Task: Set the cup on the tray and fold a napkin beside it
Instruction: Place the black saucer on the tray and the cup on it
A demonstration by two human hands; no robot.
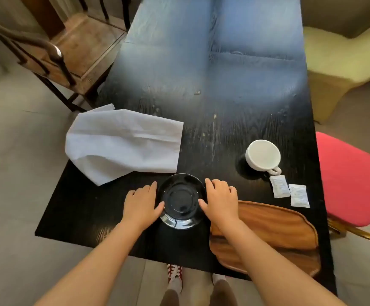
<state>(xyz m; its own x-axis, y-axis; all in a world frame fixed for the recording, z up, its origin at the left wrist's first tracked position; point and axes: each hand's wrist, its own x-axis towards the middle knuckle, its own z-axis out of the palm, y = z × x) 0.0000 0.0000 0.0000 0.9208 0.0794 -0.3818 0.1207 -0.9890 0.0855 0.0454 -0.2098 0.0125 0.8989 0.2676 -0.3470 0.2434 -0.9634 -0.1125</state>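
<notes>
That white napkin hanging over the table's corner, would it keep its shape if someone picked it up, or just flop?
The napkin would probably flop: it is already creased and sags over the edge of the table. It looks thin, so likely very light and easy to slide. With part of it hanging off the edge, a careless push might send it to the floor.

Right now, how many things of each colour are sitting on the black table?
White: 4 (the napkin, the cup, one sachet, the other sachet)
Black: 1 (the saucer, between the left hand and the right hand)
Brown: 1 (the wooden tray)
Total: 6
</notes>
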